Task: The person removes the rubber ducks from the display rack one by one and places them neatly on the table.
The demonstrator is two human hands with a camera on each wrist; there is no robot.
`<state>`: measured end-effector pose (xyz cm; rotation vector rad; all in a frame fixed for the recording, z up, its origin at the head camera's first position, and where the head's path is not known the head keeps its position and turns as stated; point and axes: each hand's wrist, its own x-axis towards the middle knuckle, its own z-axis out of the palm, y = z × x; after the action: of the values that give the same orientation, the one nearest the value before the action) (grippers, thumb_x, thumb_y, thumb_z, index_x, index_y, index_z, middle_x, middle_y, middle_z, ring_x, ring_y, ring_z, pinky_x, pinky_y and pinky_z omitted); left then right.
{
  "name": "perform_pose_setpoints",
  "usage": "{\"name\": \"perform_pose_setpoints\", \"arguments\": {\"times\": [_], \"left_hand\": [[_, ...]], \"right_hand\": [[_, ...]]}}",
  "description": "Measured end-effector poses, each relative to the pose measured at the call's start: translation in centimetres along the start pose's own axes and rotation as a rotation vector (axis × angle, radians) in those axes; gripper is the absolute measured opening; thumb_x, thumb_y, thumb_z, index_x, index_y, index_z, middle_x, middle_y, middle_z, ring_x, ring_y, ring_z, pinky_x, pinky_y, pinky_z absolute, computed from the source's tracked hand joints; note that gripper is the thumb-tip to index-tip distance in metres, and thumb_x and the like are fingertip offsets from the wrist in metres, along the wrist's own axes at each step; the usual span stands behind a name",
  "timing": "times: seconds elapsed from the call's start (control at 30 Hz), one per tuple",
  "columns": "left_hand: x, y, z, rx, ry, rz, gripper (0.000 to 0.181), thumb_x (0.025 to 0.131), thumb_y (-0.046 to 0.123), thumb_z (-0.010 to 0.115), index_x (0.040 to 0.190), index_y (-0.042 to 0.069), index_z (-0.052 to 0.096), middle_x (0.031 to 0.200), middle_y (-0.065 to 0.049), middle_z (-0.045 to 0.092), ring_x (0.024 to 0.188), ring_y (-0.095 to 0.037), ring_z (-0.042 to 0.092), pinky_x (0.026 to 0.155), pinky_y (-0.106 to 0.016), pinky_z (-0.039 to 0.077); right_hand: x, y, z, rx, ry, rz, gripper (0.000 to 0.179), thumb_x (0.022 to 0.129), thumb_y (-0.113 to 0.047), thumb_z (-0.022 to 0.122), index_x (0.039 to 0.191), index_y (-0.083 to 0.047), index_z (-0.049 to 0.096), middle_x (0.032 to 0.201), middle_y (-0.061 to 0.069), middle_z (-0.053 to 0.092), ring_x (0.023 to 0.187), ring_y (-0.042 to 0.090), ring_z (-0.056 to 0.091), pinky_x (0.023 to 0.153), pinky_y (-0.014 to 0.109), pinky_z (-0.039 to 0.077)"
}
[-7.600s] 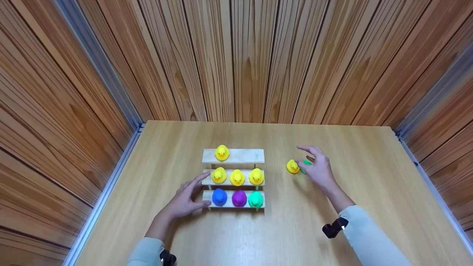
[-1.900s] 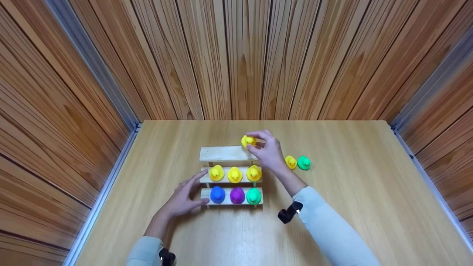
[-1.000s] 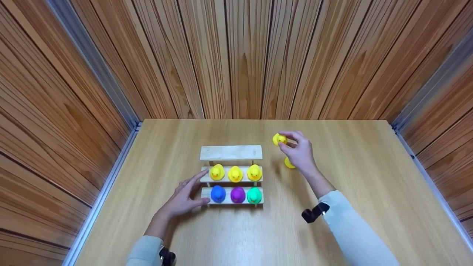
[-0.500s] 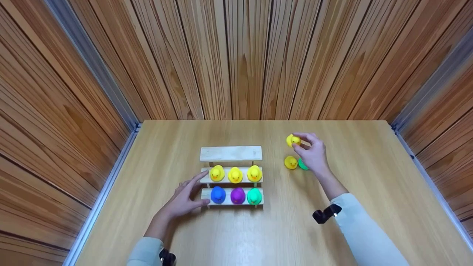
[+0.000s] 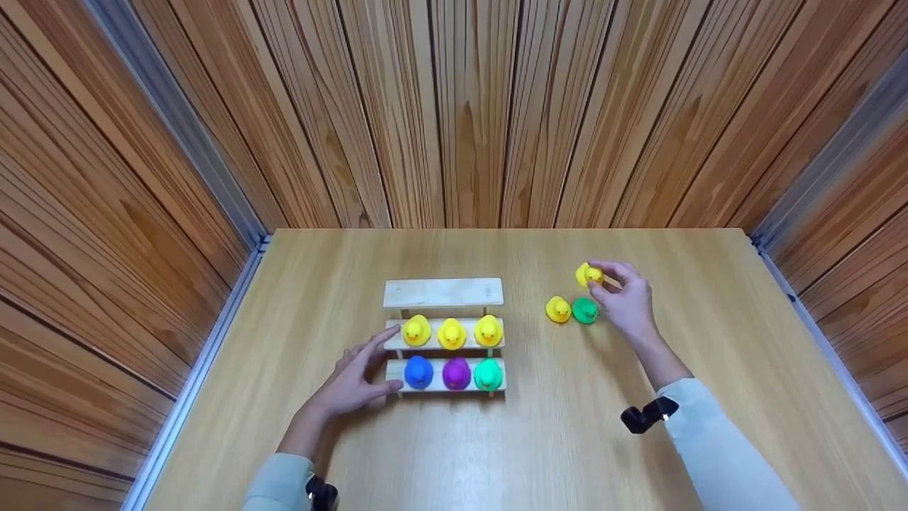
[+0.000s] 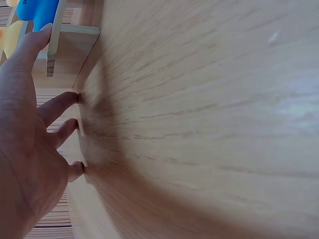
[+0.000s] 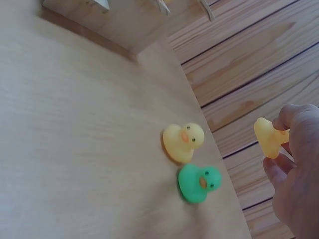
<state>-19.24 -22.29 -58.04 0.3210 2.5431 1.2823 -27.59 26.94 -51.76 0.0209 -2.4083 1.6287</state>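
Observation:
My right hand pinches a yellow rubber duck between thumb and fingertips, raised above the table right of the rack. In the right wrist view, that hand covers part of the duck. Just below it stand another yellow duck and a green duck, side by side on the table. My left hand is spread at the left end of a three-step wooden rack. Its thumb touches the lowest step near the blue duck, and other fingertips rest on the table.
Three yellow ducks line the rack's middle step. The lowest step carries a blue, a purple and a green duck, and the top step is bare. Wood-panelled walls close in the table at the back and sides.
My right hand has taken the yellow duck off the rack's top step and carried it rightward, past the two ducks on the table. The left hand has stayed at the rack.

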Motion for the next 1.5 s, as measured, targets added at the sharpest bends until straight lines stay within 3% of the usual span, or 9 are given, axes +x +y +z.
{"name": "perform_pose_setpoints", "arguments": {"times": [0.3,0.5,0.6,1.0,1.27,1.5], "left_hand": [[0.1,0.1,-0.1,0.007,0.005,0.008,0.092,0.1,0.047,0.084,0.174,0.053,0.03,0.188,-0.006,0.034,0.173,-0.048,0.028,0.139,-0.08,-0.007],[0.1,0.2,0.0,0.013,0.011,-0.014,0.093,0.098,0.047,0.086,0.173,0.054,0.032,0.181,-0.01,0.047,0.17,-0.046,0.031,0.139,-0.08,-0.006],[0.2,0.2,0.0,0.017,0.012,-0.009,0.093,0.098,0.048,0.086,0.173,0.054,0.032,0.183,-0.008,0.044,0.17,-0.045,0.032,0.139,-0.081,-0.005],[0.1,-0.1,0.1,0.009,0.01,-0.003,0.093,0.099,0.049,0.085,0.173,0.057,0.03,0.186,-0.003,0.038,0.171,-0.045,0.03,0.139,-0.08,-0.006],[0.1,-0.2,0.2,0.009,0.006,-0.001,0.093,0.099,0.052,0.084,0.173,0.056,0.029,0.186,-0.003,0.039,0.172,-0.047,0.029,0.139,-0.081,-0.007],[0.0,0.0,0.0,0.001,0.001,-0.002,0.094,0.098,0.05,0.085,0.174,0.053,0.03,0.186,-0.005,0.037,0.173,-0.047,0.028,0.139,-0.08,-0.006]], "right_hand": [[-0.1,1.6,-1.9,0.004,0.016,0.042,0.041,0.104,0.009,0.07,0.145,0.014,0.065,0.152,0.032,0.059,0.151,0.044,0.061,0.098,0.0,0.053],[-0.6,2.4,-2.7,-0.035,0.033,0.04,0.039,0.103,0.009,0.071,0.142,0.011,0.07,0.145,0.029,0.063,0.143,0.038,0.061,0.098,0.001,0.053],[-0.9,2.8,-3.1,-0.059,0.031,0.042,0.04,0.103,0.009,0.07,0.143,0.01,0.069,0.145,0.028,0.063,0.142,0.036,0.06,0.097,-0.001,0.051],[-1.6,4.9,-3.7,-0.067,-0.001,0.065,0.04,0.106,0.009,0.068,0.146,0.013,0.065,0.146,0.033,0.059,0.151,0.049,0.059,0.097,-0.004,0.048],[-2.1,6.3,-3.4,-0.031,-0.029,0.138,0.043,0.107,0.009,0.066,0.149,0.014,0.062,0.153,0.033,0.054,0.155,0.048,0.056,0.101,0.0,0.049],[-2.4,7.1,-2.7,-0.07,0.01,0.104,0.038,0.105,0.011,0.067,0.143,0.014,0.066,0.145,0.035,0.061,0.149,0.051,0.062,0.106,0.008,0.051]]}}
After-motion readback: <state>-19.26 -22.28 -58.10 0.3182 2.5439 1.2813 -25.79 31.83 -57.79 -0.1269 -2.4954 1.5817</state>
